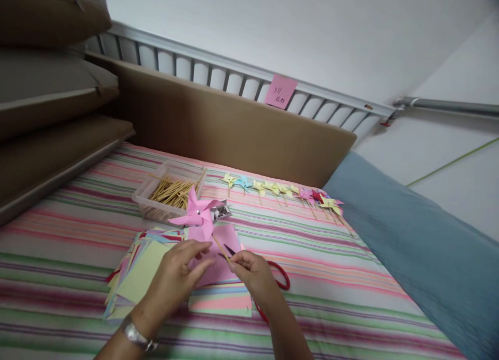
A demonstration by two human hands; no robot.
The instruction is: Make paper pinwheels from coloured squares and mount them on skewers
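Note:
A pink paper pinwheel (198, 212) on a thin wooden stick is held up over the stacked paper. My right hand (253, 271) pinches the lower end of that stick between thumb and fingers. Close by on the left, my left hand (183, 264) has its fingers and thumb apart with nothing between them. Beneath both hands lie square coloured sheets, a pink sheet (230, 236) on top of one pile and a pale yellow sheet (144, 271) on the other. Red-handled scissors (281, 277) lie partly hidden under my right hand.
A clear plastic box (144, 200) of wooden sticks stands behind the paper, with a small silvery container (222, 210) beside it. Several finished pinwheels (273, 187) lie in a row at the back. A brown board (234, 126) borders the striped cloth; stacked packages (50, 95) rise at left.

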